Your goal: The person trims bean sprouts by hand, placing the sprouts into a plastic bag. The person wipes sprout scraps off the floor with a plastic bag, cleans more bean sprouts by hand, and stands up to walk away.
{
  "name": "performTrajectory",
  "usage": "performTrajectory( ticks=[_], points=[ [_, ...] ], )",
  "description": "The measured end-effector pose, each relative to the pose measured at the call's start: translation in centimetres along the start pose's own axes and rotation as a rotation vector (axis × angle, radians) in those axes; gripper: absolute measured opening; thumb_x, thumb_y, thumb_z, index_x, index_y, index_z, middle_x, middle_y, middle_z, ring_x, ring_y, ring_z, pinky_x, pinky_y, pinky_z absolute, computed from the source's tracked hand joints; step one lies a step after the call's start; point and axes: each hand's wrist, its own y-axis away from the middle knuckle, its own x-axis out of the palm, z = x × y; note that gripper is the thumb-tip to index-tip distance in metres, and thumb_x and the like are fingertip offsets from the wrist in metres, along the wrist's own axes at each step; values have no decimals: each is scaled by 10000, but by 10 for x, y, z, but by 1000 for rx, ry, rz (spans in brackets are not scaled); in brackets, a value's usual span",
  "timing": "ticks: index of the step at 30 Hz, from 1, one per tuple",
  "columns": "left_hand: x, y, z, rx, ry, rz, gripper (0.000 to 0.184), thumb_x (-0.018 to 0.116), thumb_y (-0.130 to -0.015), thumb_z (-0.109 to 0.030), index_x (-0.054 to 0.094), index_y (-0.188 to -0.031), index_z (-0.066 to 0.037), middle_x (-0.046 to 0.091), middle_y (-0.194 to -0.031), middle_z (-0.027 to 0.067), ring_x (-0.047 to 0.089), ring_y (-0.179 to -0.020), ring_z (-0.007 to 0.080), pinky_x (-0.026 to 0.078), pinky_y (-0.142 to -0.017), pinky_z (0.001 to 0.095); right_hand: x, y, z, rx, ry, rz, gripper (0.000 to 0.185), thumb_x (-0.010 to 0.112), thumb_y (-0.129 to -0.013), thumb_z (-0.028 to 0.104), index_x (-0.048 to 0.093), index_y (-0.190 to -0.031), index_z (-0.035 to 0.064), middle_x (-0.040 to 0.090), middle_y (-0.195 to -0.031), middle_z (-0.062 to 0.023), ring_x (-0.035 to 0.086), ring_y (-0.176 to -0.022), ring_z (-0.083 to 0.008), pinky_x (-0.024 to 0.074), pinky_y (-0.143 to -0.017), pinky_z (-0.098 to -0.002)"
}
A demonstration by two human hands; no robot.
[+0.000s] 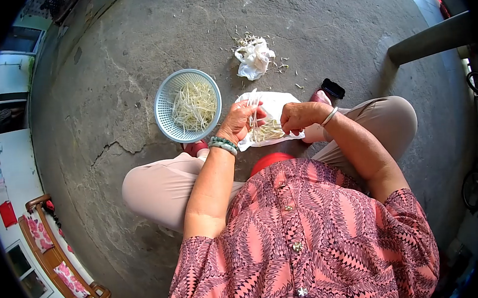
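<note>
Sprouts lay on a white bag, center, seemingly left to do | heap in basket, left of center, looked done | left hand gripped several sprouts | right hand curled over the bag, grip unclear

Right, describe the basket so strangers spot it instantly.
On the grey floor, find the person's left hand. Just left of it sits a round, pale-blue basket of sprouts. It is stiff and perforated, unlike the crumpled white bag and spread white bag nearby.

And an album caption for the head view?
Left hand holding sprouts, right hand over spread white plastic, more sprouts in a colander.
</note>
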Motion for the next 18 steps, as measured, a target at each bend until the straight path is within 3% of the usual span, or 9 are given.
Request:
performTrajectory(
  ticks=[6, 12, 15, 18],
  points=[
    [-11, -1, -5, 94, 105, -127, 215, 545, -872, -140, 552, -1047, -14, 593, -772, 52, 586, -693, 148, 493, -587, 283, 2, -9, -20, -52, 14, -82, 176, 577, -751, 135, 653, -697, -14, 634, -581, -68, 597, -515, -121, 470, -493, -276],
    [-14, -3, -2, 125, 206, -158, 203, 539, -869, -122, 541, -1037, -8, 585, -780, 47, 579, -680, 151, 496, -572, 274, -5, -3, -23, -48, -89, -336, 182, 593, -763, 131, 668, -733, -33, 643, -593, -83, 601, -510, -115, 484, -493, -263],
    [-13, -5, 2, 108, 199, -157, 204, 553, -863, -113, 546, -1039, -10, 587, -780, 43, 589, -683, 150, 503, -584, 276, 0, -5, -16, -109, -232, -509, 192, 568, -736, 125, 653, -666, -33, 630, -564, -87, 600, -493, -125, 485, -480, -268],
    [-7, -4, 6, 86, 207, -96, 203, 574, -852, -96, 554, -1036, -14, 589, -775, 37, 597, -684, 145, 508, -598, 275, 8, -12, -11, -126, -427, -603, 205, 584, -774, 152, 665, -719, -29, 644, -597, -93, 606, -507, -129, 495, -490, -263]
  ],
)
